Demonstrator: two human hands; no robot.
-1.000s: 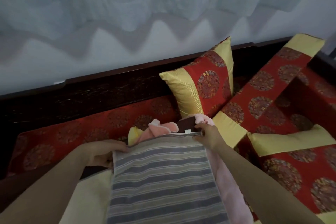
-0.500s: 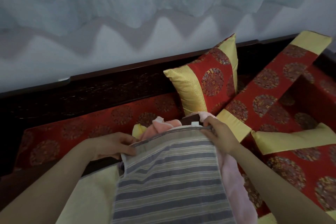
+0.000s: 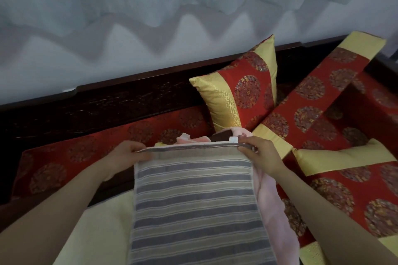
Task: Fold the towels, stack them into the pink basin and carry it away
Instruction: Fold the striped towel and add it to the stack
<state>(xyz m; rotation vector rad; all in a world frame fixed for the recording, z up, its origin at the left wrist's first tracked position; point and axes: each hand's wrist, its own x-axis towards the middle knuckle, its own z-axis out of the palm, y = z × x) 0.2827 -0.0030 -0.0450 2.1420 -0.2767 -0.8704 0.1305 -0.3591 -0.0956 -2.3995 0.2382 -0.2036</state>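
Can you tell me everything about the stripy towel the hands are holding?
The striped towel looks like soft woven cloth with blue-grey and beige bands running across it and a darker hem along the top. It is spread flat and long, running off the bottom of the picture. The left hand pinches its top left corner and the right hand its top right corner. It lies over a pale yellow towel and a pink towel.
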